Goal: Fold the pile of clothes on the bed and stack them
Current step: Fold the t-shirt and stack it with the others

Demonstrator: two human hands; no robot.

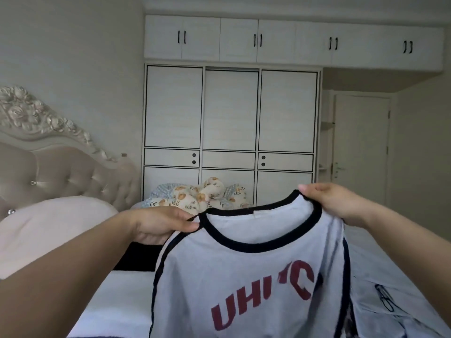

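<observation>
You hold the pale grey T-shirt with black trim and red lettering (246, 276) up above the bed (122, 301), unfolded, your left hand (161, 224) and right hand (334, 203) each pinching its collar; no folded stack shows, so folding looks barely begun. The white wardrobe (229, 132) behind stands closed, contents hidden.

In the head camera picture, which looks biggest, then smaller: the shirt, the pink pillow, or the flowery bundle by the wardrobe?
1. Shirt, held up by the left hand and right hand.
2. Pink pillow.
3. Flowery bundle.
The shirt is nearest the camera, so its lead may be partly nearness.
</observation>
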